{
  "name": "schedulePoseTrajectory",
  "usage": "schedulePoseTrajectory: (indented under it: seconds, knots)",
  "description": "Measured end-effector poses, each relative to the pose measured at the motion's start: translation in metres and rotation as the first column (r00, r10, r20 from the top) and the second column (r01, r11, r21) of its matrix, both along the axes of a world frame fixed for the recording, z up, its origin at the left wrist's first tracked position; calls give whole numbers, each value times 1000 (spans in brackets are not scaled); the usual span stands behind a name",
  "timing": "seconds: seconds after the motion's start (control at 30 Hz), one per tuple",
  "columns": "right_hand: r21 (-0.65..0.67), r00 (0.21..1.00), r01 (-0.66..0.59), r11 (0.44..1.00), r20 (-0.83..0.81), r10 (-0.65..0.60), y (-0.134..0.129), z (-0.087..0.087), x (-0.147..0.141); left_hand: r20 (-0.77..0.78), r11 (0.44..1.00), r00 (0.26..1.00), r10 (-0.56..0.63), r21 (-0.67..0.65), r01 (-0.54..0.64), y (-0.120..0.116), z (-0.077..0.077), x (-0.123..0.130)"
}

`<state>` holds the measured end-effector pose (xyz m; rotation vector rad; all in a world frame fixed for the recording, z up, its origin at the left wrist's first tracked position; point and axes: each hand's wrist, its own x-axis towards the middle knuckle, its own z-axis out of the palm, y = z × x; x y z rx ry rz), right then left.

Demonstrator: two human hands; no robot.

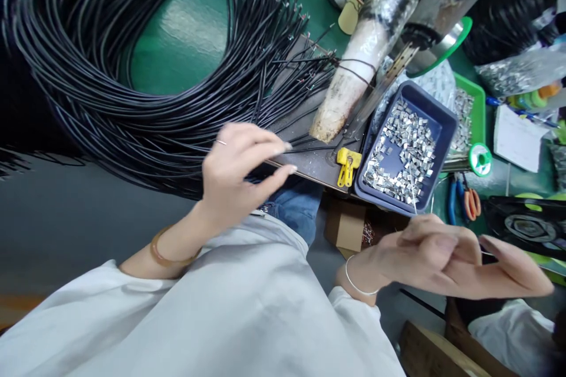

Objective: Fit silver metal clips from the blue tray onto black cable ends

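My left hand (234,174) hovers in front of the board's near edge, thumb and forefinger apart with a gap and nothing visible between them. Behind it lies a thick bundle of black cables (177,112) with stripped ends. My right hand (442,256) is at the right, its fingers curled round a thin silvery strand that looks like solder wire (414,188); the strand rises from the hand across a dark blue tray (447,121). Small metal clips (409,129) lie loose in that tray. A yellow plastic clamp (348,166) sits beside it.
A soldering iron in a metal holder (398,68) and a plastic-wrapped tube (345,88) stand over the grey board (318,162). To the right are a green tray (475,85), a solder spool (480,159) and pliers (471,203). A cardboard box (349,230) is below the table.
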<state>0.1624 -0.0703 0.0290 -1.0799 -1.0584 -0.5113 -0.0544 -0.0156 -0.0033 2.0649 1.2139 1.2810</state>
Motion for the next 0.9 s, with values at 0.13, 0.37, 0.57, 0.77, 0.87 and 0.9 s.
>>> schedulePoseTrajectory:
  seconds: [0.13, 0.37, 0.57, 0.77, 0.87, 0.9]
  knots:
    - [-398, 982, -184, 899, -37, 185, -15, -2, -5, -394, 974, 897, 199, -25, -227, 10, -1, -17]
    - [-637, 969, -218, 739, -51, 242, -18, -17, -1, -628, 957, 764, 148, -104, -272, 30, 2, -24]
    - [-653, 975, -161, 740, 13, 223, -19, -20, 7, -727, 961, 687, 7, -184, -205, 43, 16, -31]
    - [-664, 983, 76, 744, 175, 56, -16, -15, 40, -759, 955, 605, 240, 72, -289, 27, 35, -80]
    - [-707, 953, 241, 665, 301, -25, -2, -11, 65, -666, 956, 698, 263, 82, -282, 18, 29, -91]
    - [-735, 948, 266, 624, 316, -31, 5, -11, 72, -657, 976, 729, 195, 58, -209, 17, 23, -89]
